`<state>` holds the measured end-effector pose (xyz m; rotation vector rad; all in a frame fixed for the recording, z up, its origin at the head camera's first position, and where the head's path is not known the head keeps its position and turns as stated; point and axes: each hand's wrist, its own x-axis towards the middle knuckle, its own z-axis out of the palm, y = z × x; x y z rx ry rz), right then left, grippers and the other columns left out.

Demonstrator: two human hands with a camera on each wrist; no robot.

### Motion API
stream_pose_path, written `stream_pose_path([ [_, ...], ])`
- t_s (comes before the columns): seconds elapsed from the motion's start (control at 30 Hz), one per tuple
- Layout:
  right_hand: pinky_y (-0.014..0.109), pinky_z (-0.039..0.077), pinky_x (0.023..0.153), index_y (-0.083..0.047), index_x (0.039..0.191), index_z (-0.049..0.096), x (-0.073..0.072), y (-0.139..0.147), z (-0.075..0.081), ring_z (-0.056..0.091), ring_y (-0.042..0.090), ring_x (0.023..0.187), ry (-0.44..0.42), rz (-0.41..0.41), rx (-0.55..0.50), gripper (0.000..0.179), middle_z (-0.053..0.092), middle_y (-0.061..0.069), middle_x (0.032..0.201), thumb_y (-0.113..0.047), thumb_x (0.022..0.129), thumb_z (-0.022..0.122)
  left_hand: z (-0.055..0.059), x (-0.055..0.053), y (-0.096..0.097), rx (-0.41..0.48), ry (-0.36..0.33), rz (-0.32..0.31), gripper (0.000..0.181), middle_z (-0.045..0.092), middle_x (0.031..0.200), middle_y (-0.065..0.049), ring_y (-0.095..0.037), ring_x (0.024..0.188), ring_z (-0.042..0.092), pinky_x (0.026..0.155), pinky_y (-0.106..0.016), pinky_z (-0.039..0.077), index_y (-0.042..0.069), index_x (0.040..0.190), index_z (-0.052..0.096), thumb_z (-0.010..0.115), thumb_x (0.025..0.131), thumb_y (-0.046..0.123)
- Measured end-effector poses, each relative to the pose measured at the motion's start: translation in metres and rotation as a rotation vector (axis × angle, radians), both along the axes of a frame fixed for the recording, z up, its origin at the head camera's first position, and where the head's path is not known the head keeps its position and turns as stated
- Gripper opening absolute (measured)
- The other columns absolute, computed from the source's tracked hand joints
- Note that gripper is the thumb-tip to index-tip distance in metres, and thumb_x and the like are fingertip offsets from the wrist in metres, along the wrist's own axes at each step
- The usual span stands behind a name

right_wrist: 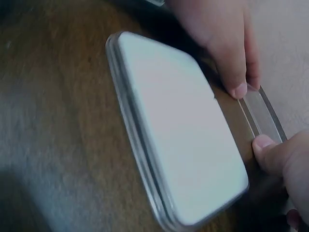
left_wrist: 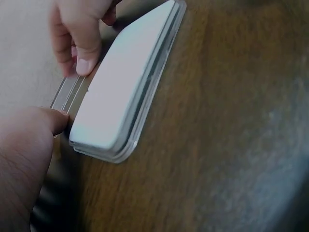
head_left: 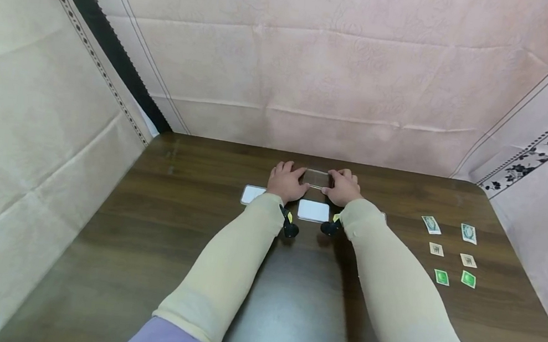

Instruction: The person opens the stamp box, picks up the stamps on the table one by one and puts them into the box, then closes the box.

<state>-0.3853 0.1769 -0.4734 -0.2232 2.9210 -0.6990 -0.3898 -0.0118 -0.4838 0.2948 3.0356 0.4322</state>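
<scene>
Between both hands lies a clear, flat plastic piece [head_left: 316, 179] with rounded corners, like a case lid. My left hand [head_left: 286, 182] pinches its left side, and my right hand [head_left: 344, 188] pinches the right side. The thumbs press on its near edge; the other fingertips are partly hidden. In the left wrist view, the clear piece [left_wrist: 63, 94] shows only as a strip between the hands. Just nearer to me, on the table, sits a flat rectangular case [right_wrist: 178, 125] with a white top and transparent rim. Neither hand touches that case.
A second white-topped case [head_left: 252, 194] lies left of the left wrist, partly behind it. On the brown table [head_left: 145, 246], several small cards stand in two columns at right, among them a green card [head_left: 469, 279] and a bluish card [head_left: 468, 234]. Pale cloth [head_left: 314, 75] hangs behind the far edge.
</scene>
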Motion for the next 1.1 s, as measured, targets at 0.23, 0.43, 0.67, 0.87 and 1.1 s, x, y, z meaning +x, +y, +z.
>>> stream_pose_path([
  [0.23,0.051,0.025,0.094,-0.013,0.142,0.034,-0.001,-0.003,-0.002,0.023,0.036,0.116,0.006,-0.031,0.001,0.063,0.026,0.017,0.135,-0.032,0.087,0.058,0.007,0.002,0.002,-0.031,-0.020,0.004,0.058,0.018,0.149,-0.004,-0.031,0.136,0.010,0.107,-0.048,0.011,0.035,0.142,0.033,0.041,0.089,0.056],
  [0.43,0.053,0.025,0.095,-0.014,0.145,0.026,-0.001,-0.002,0.002,0.021,0.039,0.120,-0.014,0.000,-0.003,0.071,0.023,0.020,0.138,-0.033,0.086,0.060,0.018,0.008,-0.003,-0.055,-0.044,-0.016,0.058,0.021,0.148,-0.004,-0.028,0.135,0.016,0.106,-0.050,0.015,0.032,0.142,0.033,0.042,0.089,0.055],
  [0.67,0.060,0.026,0.097,-0.015,0.148,0.009,0.007,0.005,0.020,0.016,0.044,0.129,-0.076,0.064,-0.032,0.086,0.015,0.026,0.142,-0.035,0.084,0.062,0.030,0.021,-0.013,-0.044,-0.063,-0.021,0.058,0.035,0.143,-0.004,-0.025,0.130,0.030,0.107,-0.049,0.015,0.022,0.139,0.039,0.044,0.090,0.051],
  [0.87,0.061,0.031,0.093,-0.021,0.147,0.018,0.024,0.026,0.036,0.018,0.042,0.128,-0.038,0.148,-0.054,0.072,0.019,0.023,0.140,-0.031,0.088,0.059,0.034,0.041,-0.024,-0.055,-0.029,-0.056,0.056,0.046,0.133,-0.005,-0.025,0.123,0.040,0.105,-0.045,0.022,0.018,0.135,0.045,0.046,0.090,0.051],
  [1.1,0.059,0.032,0.093,-0.015,0.142,0.033,0.052,0.062,0.049,0.029,0.039,0.125,0.062,0.195,-0.024,0.058,0.029,0.020,0.137,-0.027,0.090,0.057,0.032,0.067,-0.030,-0.015,0.032,-0.158,0.057,0.049,0.131,0.000,-0.019,0.124,0.039,0.108,-0.047,0.011,0.023,0.132,0.049,0.048,0.087,0.057],
])
